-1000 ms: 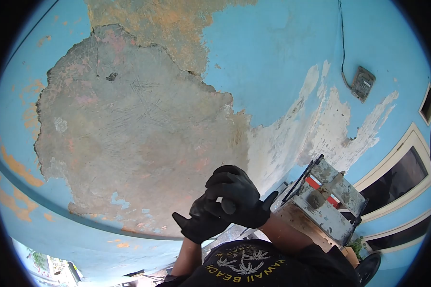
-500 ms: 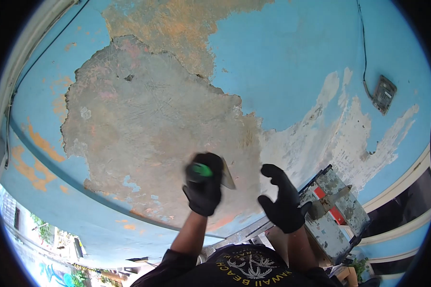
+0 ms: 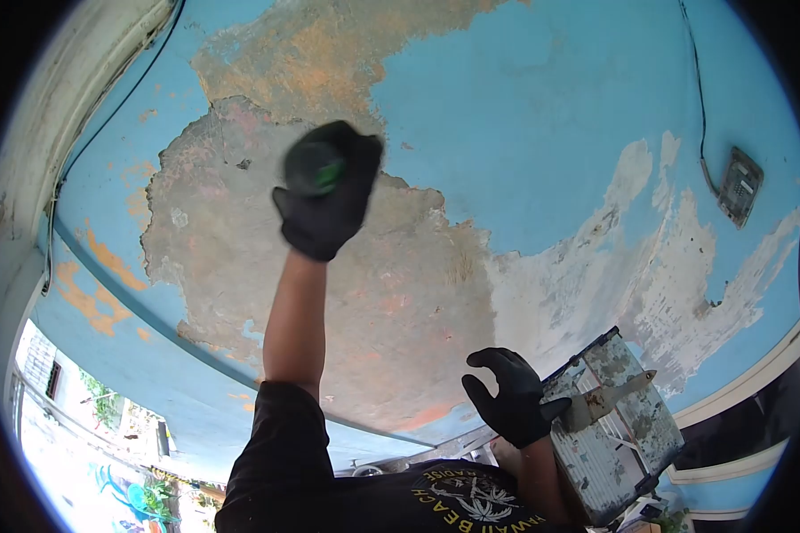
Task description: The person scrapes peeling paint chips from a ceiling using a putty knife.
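Inside the left hand (image 3: 333, 191), a tool (image 3: 327, 174) with green on it is gripped by curled fingers; whether the bare patch (image 3: 400, 293) behind the grip is touched cannot be told. Below and right of it, the right hand (image 3: 514, 400) is held half-curled, thumb apart, near a platform (image 3: 596, 462) bearing a scraper (image 3: 618, 396).

1. The place seems to be a building under repair, in front of one large blue wall (image 3: 551, 133).
2. On it the paint is gone in many parts, and a grey bare patch (image 3: 400, 302) shows.
3. Near it stands a paint-stained platform (image 3: 598, 455).
4. A framed window (image 3: 729, 437) and bright daylight with green plants (image 3: 157, 497) suggest a house exterior, but I cannot tell surely.
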Tool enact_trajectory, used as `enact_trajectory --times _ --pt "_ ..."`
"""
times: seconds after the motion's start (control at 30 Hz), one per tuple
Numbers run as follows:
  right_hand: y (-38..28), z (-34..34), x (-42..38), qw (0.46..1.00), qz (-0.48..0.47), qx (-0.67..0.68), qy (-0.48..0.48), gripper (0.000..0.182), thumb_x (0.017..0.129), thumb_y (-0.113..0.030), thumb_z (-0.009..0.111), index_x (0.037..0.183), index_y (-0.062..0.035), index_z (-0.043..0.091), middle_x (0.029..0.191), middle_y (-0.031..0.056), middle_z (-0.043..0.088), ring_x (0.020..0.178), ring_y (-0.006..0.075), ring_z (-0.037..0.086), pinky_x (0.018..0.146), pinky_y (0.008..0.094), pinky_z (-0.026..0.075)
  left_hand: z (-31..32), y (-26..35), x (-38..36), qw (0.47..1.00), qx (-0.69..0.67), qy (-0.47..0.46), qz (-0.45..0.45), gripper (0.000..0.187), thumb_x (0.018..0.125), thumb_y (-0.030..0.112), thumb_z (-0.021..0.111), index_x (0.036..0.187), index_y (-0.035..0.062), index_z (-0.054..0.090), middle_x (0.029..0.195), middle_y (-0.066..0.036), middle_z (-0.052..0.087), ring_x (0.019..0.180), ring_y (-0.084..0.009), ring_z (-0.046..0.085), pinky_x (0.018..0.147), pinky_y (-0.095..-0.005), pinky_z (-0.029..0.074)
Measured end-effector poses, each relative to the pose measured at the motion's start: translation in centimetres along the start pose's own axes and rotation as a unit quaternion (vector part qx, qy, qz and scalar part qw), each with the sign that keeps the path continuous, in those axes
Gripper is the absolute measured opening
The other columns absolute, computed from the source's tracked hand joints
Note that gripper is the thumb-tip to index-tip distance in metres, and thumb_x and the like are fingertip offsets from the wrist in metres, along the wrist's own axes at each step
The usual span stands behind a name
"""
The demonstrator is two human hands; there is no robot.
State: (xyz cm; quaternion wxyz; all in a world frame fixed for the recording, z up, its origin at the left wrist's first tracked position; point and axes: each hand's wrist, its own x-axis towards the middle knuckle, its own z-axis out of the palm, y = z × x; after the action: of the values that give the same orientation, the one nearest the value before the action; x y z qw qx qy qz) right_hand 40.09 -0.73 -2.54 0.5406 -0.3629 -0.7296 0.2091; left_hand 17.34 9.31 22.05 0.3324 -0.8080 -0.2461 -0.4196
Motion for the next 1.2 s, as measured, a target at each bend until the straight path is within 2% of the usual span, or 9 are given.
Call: enact_trajectory --times 0.17,0.3,0.37,0.43,0.5,0.63,0.9,1.07,1.2 --pt "-0.2 -0.2 0.0 1.000 0.025 -0.005 0.006 0.021 0.080 -0.011 0.075 0.099 -0.0060 0.067 0.097 0.0115 0.070 0.093 0.0301 0.068 0.082 0.0385 0.053 0.9 1.3 -0.8 0.936 -0.261 0.152 -0.179 0.008 0.085 0.000 0.067 0.084 -0.0001 0.059 0.067 -0.002 0.058 0.060 -0.0141 0.055 0.059 -0.0289 0.045" --pt "0.1 -0.1 0.0 1.000 0.026 -0.007 0.001 0.021 0.080 -0.011 0.075 0.099 -0.0061 0.067 0.097 0.0114 0.070 0.093 0.0302 0.068 0.083 0.0386 0.053 -1.9 0.7 0.9 0.849 -0.521 0.061 -0.064 0.007 0.091 -0.001 0.054 0.086 0.0021 0.058 0.068 -0.004 0.055 0.067 -0.0192 0.060 0.073 -0.0341 0.048" --pt "0.1 0.0 0.0 1.000 0.017 -0.014 -0.004 0.021 0.080 -0.011 0.075 0.099 -0.0064 0.067 0.097 0.0114 0.070 0.093 0.0302 0.068 0.082 0.0386 0.053 0.4 -1.3 -1.1 0.929 -0.339 0.013 -0.146 0.007 0.091 -0.001 0.054 0.085 0.0023 0.057 0.069 -0.003 0.055 0.069 -0.0186 0.059 0.074 -0.0332 0.048" --pt "-0.3 -0.2 -0.2 1.000 0.024 -0.016 -0.008 0.021 0.080 -0.012 0.075 0.099 -0.0065 0.067 0.097 0.0113 0.070 0.092 0.0301 0.068 0.082 0.0386 0.053 2.9 -2.0 -1.6 0.828 -0.491 0.031 -0.268 0.004 0.091 -0.001 0.058 0.088 0.0011 0.059 0.077 -0.005 0.059 0.075 -0.0166 0.061 0.074 -0.0312 0.049" --pt "-0.1 -0.3 0.2 0.999 0.027 -0.024 -0.002 0.021 0.080 -0.012 0.075 0.099 -0.0066 0.067 0.097 0.0112 0.070 0.092 0.0300 0.068 0.082 0.0386 0.053 2.2 -1.9 -2.2 0.948 -0.236 -0.010 -0.213 0.003 0.088 -0.003 0.061 0.087 -0.0004 0.061 0.078 -0.005 0.061 0.076 -0.0144 0.062 0.071 -0.0295 0.050" --pt "0.0 -0.1 0.1 1.000 0.013 -0.019 -0.002 0.022 0.080 -0.012 0.075 0.099 -0.0067 0.067 0.097 0.0111 0.070 0.092 0.0301 0.068 0.081 0.0382 0.053 -0.9 -0.4 0.3 0.908 -0.398 0.090 -0.092 0.011 0.088 -0.002 0.064 0.078 -0.0024 0.059 0.074 -0.004 0.060 0.071 -0.0127 0.058 0.066 -0.0298 0.049" --pt "-0.1 -0.1 0.0 0.999 0.045 -0.016 -0.012 0.022 0.080 -0.012 0.075 0.099 -0.0061 0.067 0.099 0.0120 0.070 0.096 0.0314 0.067 0.084 0.0401 0.052 1.3 0.5 -1.6 0.990 -0.119 0.072 -0.034 0.007 0.080 -0.004 0.072 0.081 -0.0004 0.066 0.085 -0.014 0.069 0.082 -0.0233 0.068 0.077 -0.0334 0.054" --pt "0.1 -0.1 0.3 0.999 0.033 -0.011 0.002 0.023 0.079 -0.012 0.075 0.099 -0.0061 0.067 0.098 0.0121 0.070 0.095 0.0313 0.067 0.083 0.0399 0.052 -0.1 -1.8 -0.8 0.885 -0.456 0.062 -0.076 0.019 0.081 -0.004 0.071 0.099 0.0011 0.068 0.094 -0.009 0.071 0.089 -0.0214 0.070 0.086 -0.0345 0.054" --pt "0.1 -0.1 0.0 0.999 0.038 -0.023 0.002 0.023 0.079 -0.012 0.075 0.099 -0.0064 0.067 0.097 0.0119 0.069 0.094 0.0313 0.067 0.082 0.0395 0.053 0.8 -0.5 -0.4 0.975 -0.183 -0.035 -0.121 0.010 0.081 0.000 0.073 0.091 0.0012 0.070 0.091 -0.009 0.071 0.085 -0.0206 0.069 0.081 -0.0307 0.054"
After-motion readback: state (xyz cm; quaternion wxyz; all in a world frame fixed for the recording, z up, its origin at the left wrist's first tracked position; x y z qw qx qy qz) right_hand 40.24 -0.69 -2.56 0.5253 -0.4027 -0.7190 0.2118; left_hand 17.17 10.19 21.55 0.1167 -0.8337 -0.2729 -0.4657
